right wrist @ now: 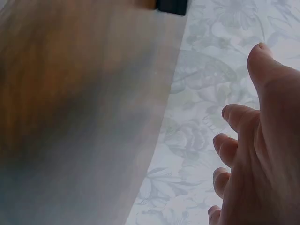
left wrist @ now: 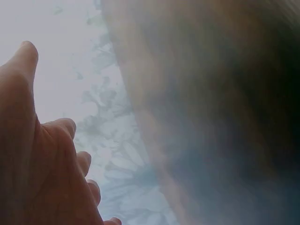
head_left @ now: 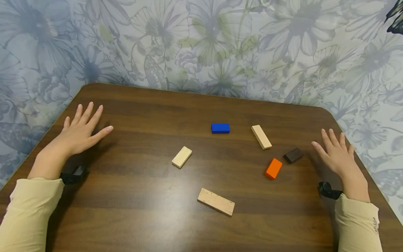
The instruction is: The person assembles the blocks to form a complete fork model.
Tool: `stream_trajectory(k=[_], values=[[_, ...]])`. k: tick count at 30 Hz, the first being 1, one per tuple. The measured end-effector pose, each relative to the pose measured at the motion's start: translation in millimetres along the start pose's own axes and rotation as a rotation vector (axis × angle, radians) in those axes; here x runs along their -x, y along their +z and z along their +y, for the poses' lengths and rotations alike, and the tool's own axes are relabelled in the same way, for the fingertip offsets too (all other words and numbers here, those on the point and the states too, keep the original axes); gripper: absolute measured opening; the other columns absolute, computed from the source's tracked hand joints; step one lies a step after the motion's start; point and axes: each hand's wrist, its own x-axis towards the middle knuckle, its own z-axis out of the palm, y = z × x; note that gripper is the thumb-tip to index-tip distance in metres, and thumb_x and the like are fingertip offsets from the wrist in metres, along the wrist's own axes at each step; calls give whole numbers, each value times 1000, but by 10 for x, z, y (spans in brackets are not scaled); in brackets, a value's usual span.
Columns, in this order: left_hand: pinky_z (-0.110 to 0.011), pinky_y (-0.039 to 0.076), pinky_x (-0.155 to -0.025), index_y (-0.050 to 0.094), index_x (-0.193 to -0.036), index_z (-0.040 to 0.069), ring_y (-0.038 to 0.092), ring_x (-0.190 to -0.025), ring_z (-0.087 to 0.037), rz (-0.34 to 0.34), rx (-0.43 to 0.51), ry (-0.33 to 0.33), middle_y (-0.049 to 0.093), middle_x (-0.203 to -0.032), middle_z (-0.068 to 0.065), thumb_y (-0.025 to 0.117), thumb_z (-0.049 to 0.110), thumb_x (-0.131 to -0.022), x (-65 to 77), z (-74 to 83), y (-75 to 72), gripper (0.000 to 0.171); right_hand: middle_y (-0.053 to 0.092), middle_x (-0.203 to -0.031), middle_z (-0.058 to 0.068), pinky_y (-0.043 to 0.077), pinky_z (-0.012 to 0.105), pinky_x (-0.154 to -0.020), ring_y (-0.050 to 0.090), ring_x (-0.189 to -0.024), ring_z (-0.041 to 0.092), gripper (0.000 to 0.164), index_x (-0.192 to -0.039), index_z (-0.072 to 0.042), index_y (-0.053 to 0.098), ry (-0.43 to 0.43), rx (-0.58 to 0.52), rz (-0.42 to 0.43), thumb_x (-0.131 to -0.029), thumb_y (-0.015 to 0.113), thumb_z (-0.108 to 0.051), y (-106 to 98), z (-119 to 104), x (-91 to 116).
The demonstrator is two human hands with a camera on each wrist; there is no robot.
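Note:
My left hand [head_left: 78,134] is spread over the left side of the table, fingers straight and holding nothing. Over the right side, my right hand [head_left: 338,155] has its fingers extended too, and it is nearest to a black block [head_left: 293,155]. Beside that lies an orange block [head_left: 273,168]. Farther back are a long pale wooden block [head_left: 261,137] and a blue block [head_left: 220,128]. A short pale block [head_left: 182,157] sits near the middle, and a longer wooden plank [head_left: 216,202] lies closer to me. Both wrist views show the left palm [left wrist: 51,173] and right palm [right wrist: 253,173] with nothing in them.
The brown wooden table [head_left: 141,115] has rounded far corners. Its far edge stands against a wall [head_left: 217,45] with floral paper. A dark band with a small device [head_left: 73,175] is on the left wrist, and a similar band [head_left: 329,190] is on the right.

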Motion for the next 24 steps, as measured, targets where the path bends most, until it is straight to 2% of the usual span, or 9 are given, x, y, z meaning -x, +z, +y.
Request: stream_trajectory(k=[6, 11, 17, 24], values=[[-66, -17, -93, -14, -148, 20, -33, -128, -28, -25, -15, 29, -28, -148, -8, 32, 57, -96, -42, 188, -84, 79, -17, -149, 23, -20, 67, -89, -31, -126, 41, 69, -149, -10, -9, -22, 16, 2, -101, 23, -47, -54, -75, -34], [-64, -16, -95, -13, -149, 20, -31, -130, -28, -18, -62, 78, -26, -149, -8, 34, 57, -95, -63, 392, -175, 80, -19, -150, 17, -22, 63, -90, -31, -127, 36, 69, -149, -15, -10, -56, 52, 9, -100, 25, -48, -135, -194, -42], [-60, -16, -98, -9, -150, 22, -28, -132, -23, 21, -94, 174, -22, -152, -3, 41, 57, -93, -48, 677, -224, 83, -16, -151, 16, -21, 61, -93, -30, -130, 31, 69, -150, -15, -8, -117, 85, 15, -100, 28, -47, -176, -425, -41], [-59, -8, -102, -1, -152, 20, -17, -137, -22, 82, -92, 314, -13, -154, -2, 50, 58, -89, -53, 1040, -214, 89, -10, -154, 13, -19, 59, -96, -26, -133, 29, 68, -151, -16, -4, -224, 86, 42, -101, 33, -44, -162, -752, -11]])
